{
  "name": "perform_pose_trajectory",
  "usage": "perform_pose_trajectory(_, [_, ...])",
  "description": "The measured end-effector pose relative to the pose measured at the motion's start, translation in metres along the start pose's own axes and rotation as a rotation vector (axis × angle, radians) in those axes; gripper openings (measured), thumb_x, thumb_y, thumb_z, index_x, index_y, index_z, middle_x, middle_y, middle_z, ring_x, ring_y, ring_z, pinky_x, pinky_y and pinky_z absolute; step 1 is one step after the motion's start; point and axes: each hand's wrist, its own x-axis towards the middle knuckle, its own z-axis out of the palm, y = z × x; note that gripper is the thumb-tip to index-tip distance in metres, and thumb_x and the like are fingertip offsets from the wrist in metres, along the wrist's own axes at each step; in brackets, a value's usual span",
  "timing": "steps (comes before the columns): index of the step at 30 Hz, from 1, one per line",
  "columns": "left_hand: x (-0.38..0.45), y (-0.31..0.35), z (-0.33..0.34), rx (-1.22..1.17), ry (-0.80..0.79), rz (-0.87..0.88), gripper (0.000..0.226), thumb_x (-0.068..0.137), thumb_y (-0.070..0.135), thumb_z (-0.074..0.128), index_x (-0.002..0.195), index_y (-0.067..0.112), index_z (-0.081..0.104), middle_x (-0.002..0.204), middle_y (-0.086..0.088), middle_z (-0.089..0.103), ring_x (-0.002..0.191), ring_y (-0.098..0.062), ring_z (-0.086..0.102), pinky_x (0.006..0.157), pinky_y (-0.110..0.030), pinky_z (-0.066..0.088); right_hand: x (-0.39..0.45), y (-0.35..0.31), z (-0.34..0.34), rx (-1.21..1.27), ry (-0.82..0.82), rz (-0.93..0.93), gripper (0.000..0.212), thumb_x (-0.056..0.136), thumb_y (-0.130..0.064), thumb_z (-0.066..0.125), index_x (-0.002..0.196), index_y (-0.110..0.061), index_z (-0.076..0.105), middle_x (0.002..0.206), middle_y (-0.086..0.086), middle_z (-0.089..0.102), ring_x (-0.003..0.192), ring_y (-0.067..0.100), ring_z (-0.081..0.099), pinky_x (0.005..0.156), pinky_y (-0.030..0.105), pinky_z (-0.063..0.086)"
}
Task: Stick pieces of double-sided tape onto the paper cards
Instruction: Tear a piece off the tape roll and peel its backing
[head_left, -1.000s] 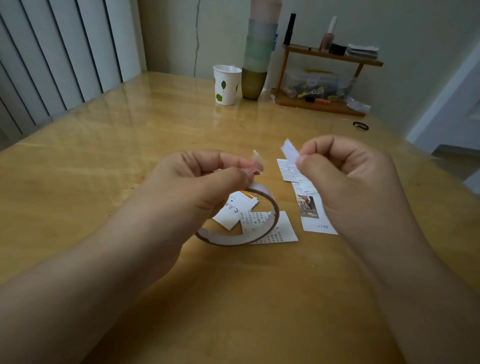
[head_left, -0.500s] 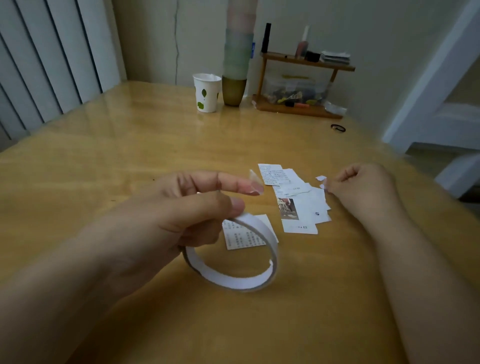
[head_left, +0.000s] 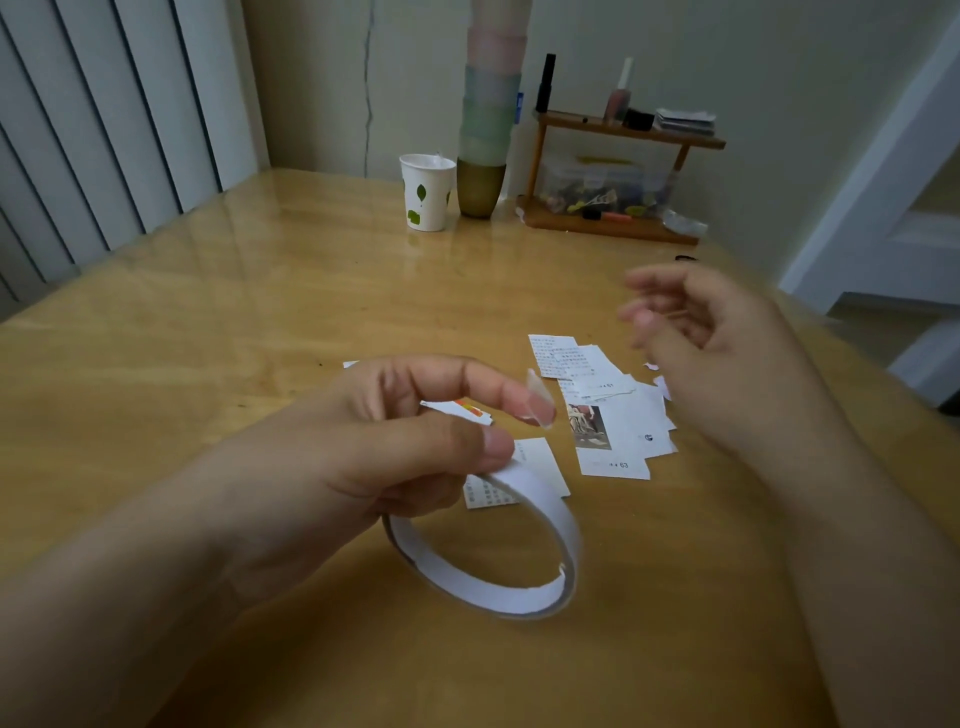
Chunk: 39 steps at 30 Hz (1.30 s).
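Observation:
My left hand (head_left: 405, 441) holds the white ring of double-sided tape (head_left: 498, 561) above the table, thumb on its outer band and the other fingers inside it. A small clear piece of tape (head_left: 537, 397) clings to the tip of its straight forefinger. Several printed paper cards (head_left: 613, 415) lie in an overlapping pile on the wooden table (head_left: 260, 338), just right of that fingertip. One more card (head_left: 540, 462) lies partly behind the roll. My right hand (head_left: 696, 332), blurred, hovers above the pile's right side with relaxed fingers and nothing in it.
A white paper cup with green leaves (head_left: 427, 192) and a tall stack of pastel cups (head_left: 488, 114) stand at the table's far edge. Right of them is a small wooden shelf (head_left: 618, 176) with bottles and a clear box. Two tiny paper scraps (head_left: 661, 384) lie beside the pile.
My right hand, which pinched a white scrap of backing, set it down beside the pile and has lifted away with loose fingers. My left hand lowered a little with the roll.

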Motion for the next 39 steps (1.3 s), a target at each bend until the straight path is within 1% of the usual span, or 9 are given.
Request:
perform_pose_trajectory(4, [0.002,-0.003,-0.004,-0.029,0.044,-0.018,0.017,0.063,0.023,0.068,0.080,0.025,0.070,0.042,0.013,0.038,0.035,0.001,0.025,0.059,-0.037,0.010,-0.018,-0.034,0.009,0.335,-0.295,-0.200,0.022,0.094,-0.021,0.045,0.101,-0.026,0.065,0.096,-0.011,0.069,0.091,0.001,0.063,0.073,0.015,0.050])
perform_pose_trajectory(9, [0.004,-0.006,-0.006,-0.050,0.050,0.002,0.016,0.063,0.019,0.069,0.078,0.022,0.066,0.055,0.003,0.043,0.036,-0.001,0.026,0.047,-0.024,0.014,-0.029,-0.044,0.015,0.434,-0.470,-0.191,0.021,0.090,-0.021,0.047,0.094,-0.022,0.068,0.089,-0.009,0.070,0.083,-0.002,0.064,0.071,0.010,0.048])
perform_pose_trajectory(15, [0.004,-0.007,-0.007,-0.036,0.062,0.024,0.015,0.064,0.017,0.068,0.078,0.021,0.066,0.052,0.009,0.044,0.037,-0.001,0.026,0.040,-0.013,0.019,-0.030,-0.043,0.016,0.446,-0.475,-0.165,0.017,0.087,-0.020,0.052,0.090,-0.018,0.069,0.088,-0.004,0.071,0.080,0.001,0.065,0.074,0.013,0.049])
perform_pose_trajectory(23, [0.004,-0.007,-0.008,0.028,0.094,0.025,0.014,0.064,0.021,0.069,0.078,0.022,0.067,0.056,0.005,0.048,0.043,-0.006,0.026,0.050,-0.023,0.016,-0.031,-0.045,0.017,0.464,-0.511,-0.153,0.015,0.089,-0.019,0.052,0.083,-0.016,0.065,0.094,0.003,0.070,0.086,0.006,0.066,0.077,0.016,0.050])
perform_pose_trajectory(28, [0.004,-0.006,-0.007,0.001,0.063,0.037,0.013,0.064,0.019,0.068,0.077,0.023,0.068,0.052,0.009,0.051,0.039,-0.002,0.028,0.039,-0.009,0.026,-0.029,-0.044,0.019,0.567,-0.512,-0.108,0.017,0.087,-0.025,0.051,0.076,-0.019,0.062,0.095,0.007,0.071,0.084,0.007,0.066,0.076,0.022,0.051])
perform_pose_trajectory(31, [0.004,-0.006,-0.007,0.001,0.060,0.033,0.014,0.064,0.020,0.068,0.077,0.024,0.067,0.052,0.009,0.054,0.039,-0.002,0.029,0.038,-0.008,0.028,-0.028,-0.043,0.021,0.593,-0.488,-0.067,0.018,0.085,-0.028,0.051,0.086,-0.014,0.062,0.087,0.000,0.071,0.081,0.009,0.067,0.077,0.024,0.054])
perform_pose_trajectory(34, [0.004,-0.005,-0.006,0.018,0.072,0.028,0.017,0.062,0.021,0.069,0.079,0.024,0.067,0.052,0.008,0.055,0.040,-0.003,0.029,0.038,-0.008,0.027,-0.030,-0.044,0.022,0.552,-0.472,-0.060,0.024,0.083,-0.029,0.053,0.098,-0.012,0.064,0.079,-0.009,0.070,0.077,0.002,0.066,0.073,0.016,0.051])
perform_pose_trajectory(36, [0.004,-0.005,-0.006,0.051,0.075,0.028,0.018,0.062,0.023,0.068,0.080,0.024,0.067,0.046,0.008,0.053,0.039,-0.002,0.029,0.039,-0.009,0.027,-0.033,-0.046,0.022,0.488,-0.472,-0.087,0.023,0.082,-0.028,0.057,0.097,-0.014,0.066,0.077,-0.011,0.070,0.074,-0.001,0.066,0.070,0.012,0.050])
perform_pose_trajectory(39, [0.005,-0.005,-0.005,0.098,0.100,0.023,0.019,0.062,0.018,0.071,0.080,0.024,0.068,0.041,0.008,0.051,0.039,0.000,0.030,0.040,-0.009,0.027,-0.036,-0.049,0.021,0.433,-0.428,-0.074,0.018,0.078,-0.035,0.069,0.086,-0.019,0.070,0.078,-0.003,0.073,0.074,0.013,0.069,0.071,0.028,0.057])
